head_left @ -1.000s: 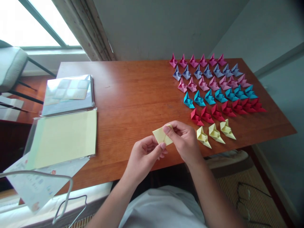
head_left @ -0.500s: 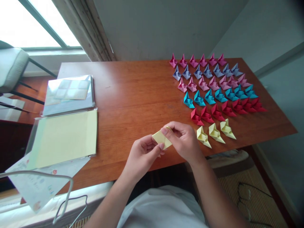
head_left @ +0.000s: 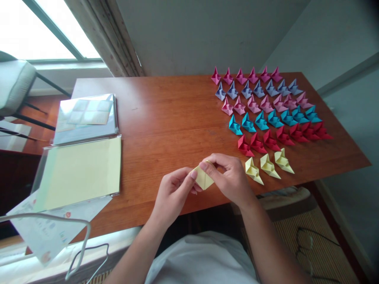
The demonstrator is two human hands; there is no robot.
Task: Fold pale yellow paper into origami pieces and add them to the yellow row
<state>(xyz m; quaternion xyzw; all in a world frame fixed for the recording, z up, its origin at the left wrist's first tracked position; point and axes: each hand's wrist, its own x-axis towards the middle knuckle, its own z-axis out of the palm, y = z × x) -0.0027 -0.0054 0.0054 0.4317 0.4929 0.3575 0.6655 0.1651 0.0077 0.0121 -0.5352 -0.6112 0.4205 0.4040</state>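
A small folded piece of yellow paper [head_left: 205, 180] is pinched between my two hands above the table's front edge. My left hand [head_left: 175, 189] grips its left side, thumb on top and fingers beneath. On its upper right, my right hand [head_left: 229, 175] presses with the thumb, the other fingers curled behind. A crease runs down the paper's face; its underside is hidden. Just right of my right hand stand three yellow folded paper boats [head_left: 269, 165]. Behind them are rows of similar boats in red [head_left: 270, 140], turquoise [head_left: 261, 120], pink [head_left: 266, 103], lavender [head_left: 258, 89] and magenta [head_left: 241, 77].
On the left of the wooden table [head_left: 166, 118] lies a pack of yellow paper sheets [head_left: 79, 169] and another clear-covered pack [head_left: 85, 114]. A patterned sheet [head_left: 56, 232] hangs over the front left edge. Nearby is a white cable [head_left: 85, 236]. A chair [head_left: 17, 85] stands beyond.
My left hand's thumb has slid up to the paper's upper left edge. The paper has turned so a corner points down toward me. My right hand has barely moved.
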